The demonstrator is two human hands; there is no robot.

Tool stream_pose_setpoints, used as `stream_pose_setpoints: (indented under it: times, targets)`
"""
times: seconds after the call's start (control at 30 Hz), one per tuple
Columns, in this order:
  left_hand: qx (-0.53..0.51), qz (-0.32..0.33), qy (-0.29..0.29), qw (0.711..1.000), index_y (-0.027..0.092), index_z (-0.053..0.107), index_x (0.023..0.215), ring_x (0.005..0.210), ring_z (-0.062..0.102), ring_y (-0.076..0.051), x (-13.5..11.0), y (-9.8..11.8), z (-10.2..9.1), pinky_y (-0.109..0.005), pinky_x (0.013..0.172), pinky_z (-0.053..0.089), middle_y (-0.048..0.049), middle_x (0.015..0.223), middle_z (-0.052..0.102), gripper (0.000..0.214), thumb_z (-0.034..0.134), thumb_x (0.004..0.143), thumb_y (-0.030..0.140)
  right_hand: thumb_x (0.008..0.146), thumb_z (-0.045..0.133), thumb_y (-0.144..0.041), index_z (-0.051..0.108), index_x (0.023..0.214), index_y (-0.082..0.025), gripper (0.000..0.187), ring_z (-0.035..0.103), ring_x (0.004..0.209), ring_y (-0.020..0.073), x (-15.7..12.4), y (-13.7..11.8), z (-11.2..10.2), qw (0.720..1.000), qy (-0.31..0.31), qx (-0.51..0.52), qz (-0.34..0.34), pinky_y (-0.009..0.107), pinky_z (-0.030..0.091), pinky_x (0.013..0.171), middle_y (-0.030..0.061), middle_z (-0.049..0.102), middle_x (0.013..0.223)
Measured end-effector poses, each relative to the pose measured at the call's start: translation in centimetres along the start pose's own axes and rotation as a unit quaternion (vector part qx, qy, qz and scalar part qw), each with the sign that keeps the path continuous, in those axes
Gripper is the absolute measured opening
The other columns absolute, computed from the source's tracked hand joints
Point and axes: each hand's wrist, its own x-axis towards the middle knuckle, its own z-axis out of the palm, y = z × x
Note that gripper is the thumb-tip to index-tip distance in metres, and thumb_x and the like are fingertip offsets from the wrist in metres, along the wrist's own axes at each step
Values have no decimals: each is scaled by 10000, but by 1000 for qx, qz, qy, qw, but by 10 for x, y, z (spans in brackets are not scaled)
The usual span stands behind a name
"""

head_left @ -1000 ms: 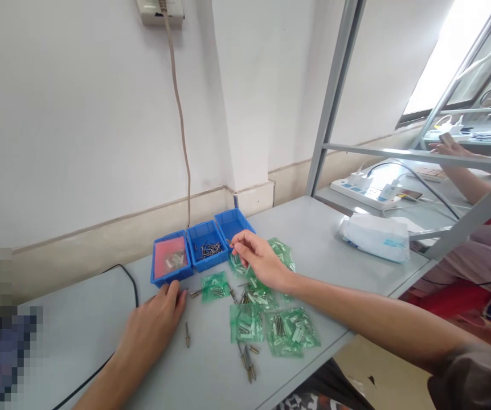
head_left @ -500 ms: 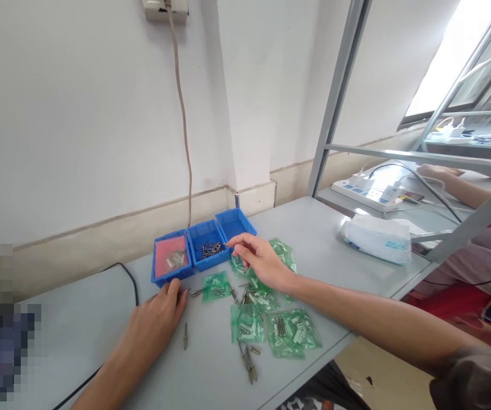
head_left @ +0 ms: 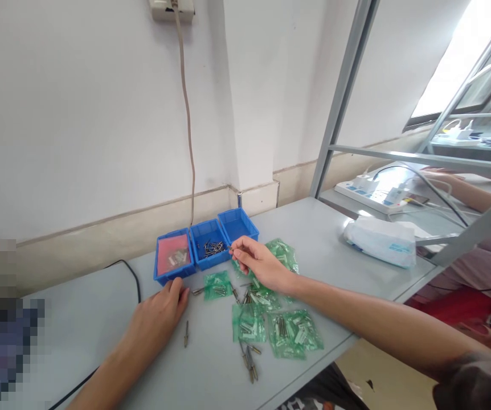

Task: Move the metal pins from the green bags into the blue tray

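My right hand (head_left: 259,263) is closed in a pinch at the front right corner of the middle blue bin (head_left: 211,263). A small metal piece (head_left: 230,248) shows at its fingertips. Dark metal screws (head_left: 213,249) lie inside that bin. My left hand (head_left: 163,306) rests on the table, fingers loosely bent, just in front of the left blue bin (head_left: 160,279); nothing shows in it. That bin holds a pink sheet (head_left: 169,246) and a clear bag of pale pieces (head_left: 179,258). Green bags (head_left: 249,323) of white plugs and metal pins lie below my right hand.
The right blue bin (head_left: 239,221) stands by the wall. Loose metal pins (head_left: 249,363) lie near the table's front edge, and one pin (head_left: 187,333) beside my left hand. A white packet (head_left: 380,240), a power strip (head_left: 367,196) and a metal frame (head_left: 348,91) stand to the right.
The whole view has shifted slightly. My right hand still pinches near the middle bin, its fingertips drawn a little closer together. My left hand has stayed in place.
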Motion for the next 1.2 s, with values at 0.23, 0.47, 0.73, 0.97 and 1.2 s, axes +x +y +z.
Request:
stream_pose_setpoints:
  times: [0.23, 0.47, 0.73, 0.97, 1.2]
  targets:
    - [22, 5, 1, 1000, 213, 581, 1122, 865, 765, -267, 2, 2, 0, -302, 576, 407, -63, 1032, 717, 337, 275, 1133, 355, 1003, 612, -467, 572, 993, -215, 255, 509, 658, 119, -1, -4, 2, 1000, 0, -10, 0, 279, 409, 612, -8, 588, 911]
    - [4, 0, -5, 1000, 209, 597, 1105, 857, 756, -267, 1, 3, -4, -293, 579, 396, -67, 1020, 723, 326, 306, 1132, 353, 996, 615, -475, 577, 993, -214, 264, 500, 651, 120, -1, -5, 3, 1000, 1, -22, 0, 281, 402, 614, -13, 580, 892]
    - [8, -2, -14, 1000, 226, 583, 1098, 874, 756, -261, 2, 0, 0, -286, 584, 377, -52, 1000, 726, 327, 291, 1138, 367, 1002, 617, -480, 584, 978, -213, 270, 507, 660, 121, -2, -3, 3, 1000, -3, -22, 3, 278, 400, 614, -3, 596, 917]
    - [-14, 13, -4, 1000, 233, 619, 1088, 874, 755, -250, 2, -1, -1, -296, 624, 428, -50, 1038, 713, 350, 290, 1132, 346, 1009, 615, -460, 600, 988, -210, 251, 499, 668, 123, -2, -4, 4, 1000, 1, -27, 3, 278, 416, 630, 1, 611, 915]
    - [2, -5, -33, 999, 223, 630, 1087, 891, 760, -252, 1, 3, -7, -293, 608, 437, -64, 1044, 715, 378, 284, 1132, 368, 1011, 618, -488, 610, 980, -213, 278, 502, 689, 131, -4, -4, 4, 1000, -4, -28, -6, 275, 420, 636, -2, 613, 895]
